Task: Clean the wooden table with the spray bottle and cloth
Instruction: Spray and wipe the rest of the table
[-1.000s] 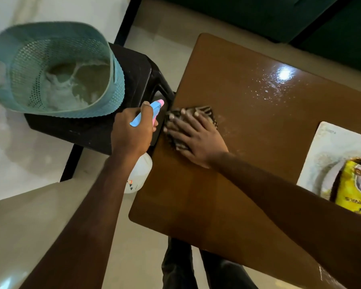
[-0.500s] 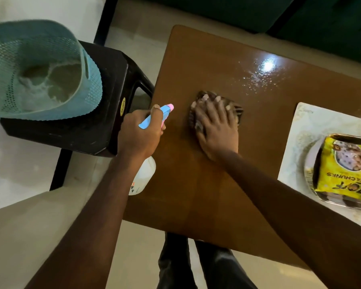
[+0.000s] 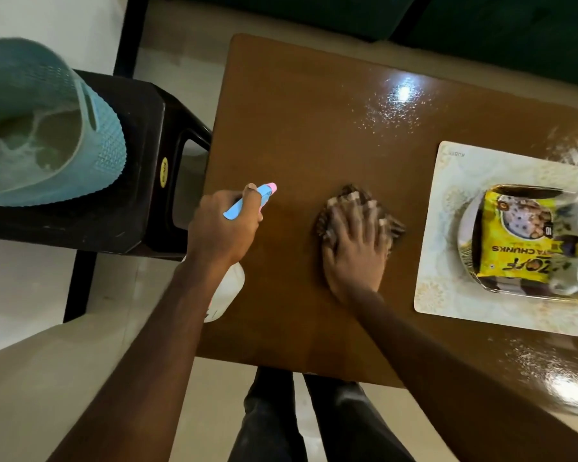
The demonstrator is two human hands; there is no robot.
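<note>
Cloth [image 3: 393,228] at centre of bench [image 3: 297,111], pinned flat under right grip [image 3: 354,251] with fingers spread; wet spray sheen [image 3: 391,110] at 1 o'clock from it, left grip [image 3: 221,228] curled round spray bottle [image 3: 229,288] at 9 o'clock.

A pale glossy floor [image 3: 24,288], crossed by a black strip [image 3: 80,281], carries a black plastic stool [image 3: 131,208] with a teal perforated basket [image 3: 94,161] on it, a dark green sofa [image 3: 498,35] spans the far side, and a bright glare [image 3: 403,93] sits on the brown bench [image 3: 297,111].
</note>
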